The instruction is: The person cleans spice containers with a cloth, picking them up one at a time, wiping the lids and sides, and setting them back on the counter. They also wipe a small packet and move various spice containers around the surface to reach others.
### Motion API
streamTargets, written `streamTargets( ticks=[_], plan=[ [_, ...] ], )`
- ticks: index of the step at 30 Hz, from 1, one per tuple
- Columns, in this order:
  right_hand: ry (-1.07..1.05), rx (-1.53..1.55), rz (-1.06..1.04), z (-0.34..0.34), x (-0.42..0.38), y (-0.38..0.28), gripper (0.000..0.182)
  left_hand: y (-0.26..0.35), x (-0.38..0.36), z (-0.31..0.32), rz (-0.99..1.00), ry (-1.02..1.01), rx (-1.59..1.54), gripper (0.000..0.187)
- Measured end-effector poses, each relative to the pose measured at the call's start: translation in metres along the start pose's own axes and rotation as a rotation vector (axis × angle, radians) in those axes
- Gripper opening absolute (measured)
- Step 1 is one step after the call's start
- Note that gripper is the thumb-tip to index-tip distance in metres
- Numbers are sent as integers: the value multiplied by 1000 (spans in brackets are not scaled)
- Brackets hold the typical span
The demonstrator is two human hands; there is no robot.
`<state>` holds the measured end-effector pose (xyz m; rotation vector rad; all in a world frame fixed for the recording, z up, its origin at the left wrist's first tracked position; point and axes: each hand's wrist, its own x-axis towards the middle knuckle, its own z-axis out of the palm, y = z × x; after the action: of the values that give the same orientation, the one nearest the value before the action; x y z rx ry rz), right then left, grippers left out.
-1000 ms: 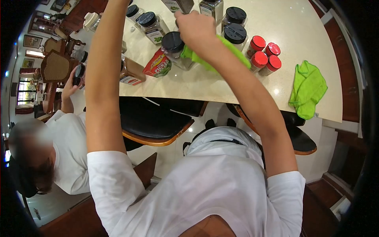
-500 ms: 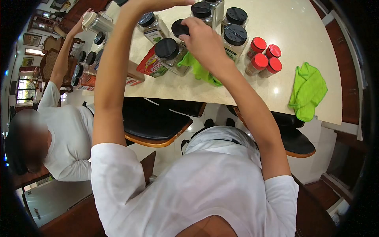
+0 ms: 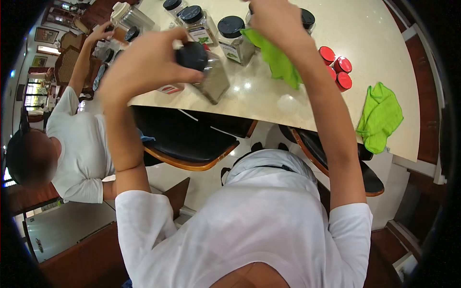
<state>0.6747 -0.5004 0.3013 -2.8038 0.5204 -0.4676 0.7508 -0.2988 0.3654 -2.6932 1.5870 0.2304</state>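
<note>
My left hand [image 3: 149, 62], a little blurred, is closed around a clear spice jar [image 3: 214, 84] by its black lid. The jar tilts near the table's front edge. At the top edge of view my right hand [image 3: 278, 21] has a bright green cloth [image 3: 277, 60] hanging from under its palm; its fingertips are partly cut off. Between my hands stands another black-lidded jar [image 3: 232, 41] with a green-leaf label. A further labelled jar [image 3: 199, 30] stands behind my left hand. Beside my right wrist shows a black lid [image 3: 308, 19].
Several red-capped small jars [image 3: 342, 65] stand right of my right forearm. A second green cloth [image 3: 380, 115] lies near the table's right end. Black chairs [image 3: 185, 141] line the table's front. At left, another person [image 3: 79, 144] reaches toward more jars and a cream-lidded container [image 3: 132, 17].
My left hand has come back toward me and now grips a jar. My right hand has moved up and right, off a black lid, the green cloth moving with it.
</note>
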Motion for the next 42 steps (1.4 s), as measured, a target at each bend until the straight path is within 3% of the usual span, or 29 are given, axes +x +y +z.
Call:
streamTargets(
  ticks=[1, 2, 3, 6, 8, 9, 10, 12, 17, 19, 24, 25, 30, 33, 38, 40, 42],
  plan=[
    [-98, -56, -2, -1, -1, -9, 35, -9, -10, -18, -65, 29, -123, 56],
    [-101, -56, 2, 8, -2, -15, 35, -25, -19, -27, 50, 245, -52, 58],
    [-37, -72, -12, 27, -9, -20, 39, -15, -25, -49, -46, 164, -192, 59],
    [149, -55, -52, 91, -23, -25, 40, -66, -7, -71, 127, 464, 149, 71],
    [273, -26, -77, 98, -27, -30, 37, 21, 0, -82, -129, 501, -69, 54],
    [238, 31, -98, 93, -38, -37, 40, 16, 18, -89, -144, 405, -118, 50],
    [200, 89, -115, 89, -50, -44, 42, -57, 38, -114, -74, 306, -367, 52],
    [138, 65, -114, 84, -69, -54, 45, 35, 43, -81, -130, 362, -45, 50],
    [29, 81, -116, 72, -90, -53, 51, 32, 76, -61, -84, 88, -130, 57],
    [136, 80, -150, 75, -98, -50, 52, 29, 93, -40, -38, 99, -32, 59],
    [230, 21, -156, 91, -109, -43, 54, 33, 125, 15, 42, -133, 79, 63],
    [257, -5, -150, 95, -109, -42, 56, 31, 124, 30, 104, -37, 50, 66],
    [274, 31, -126, 100, -107, -36, 53, 32, 122, 39, 45, -34, -17, 73],
    [303, 94, -91, 96, -110, -31, 52, 26, 103, 32, -69, 183, -191, 83],
    [326, 208, -99, 69, -140, -4, 48, -12, 70, 39, 87, 183, -335, 69],
    [133, 175, -141, 66, -153, 21, 41, -5, 49, 41, 126, 131, -335, 66],
    [14, 93, -156, 59, -167, 44, 35, 6, 30, 45, 165, 231, -230, 58]
  ],
)
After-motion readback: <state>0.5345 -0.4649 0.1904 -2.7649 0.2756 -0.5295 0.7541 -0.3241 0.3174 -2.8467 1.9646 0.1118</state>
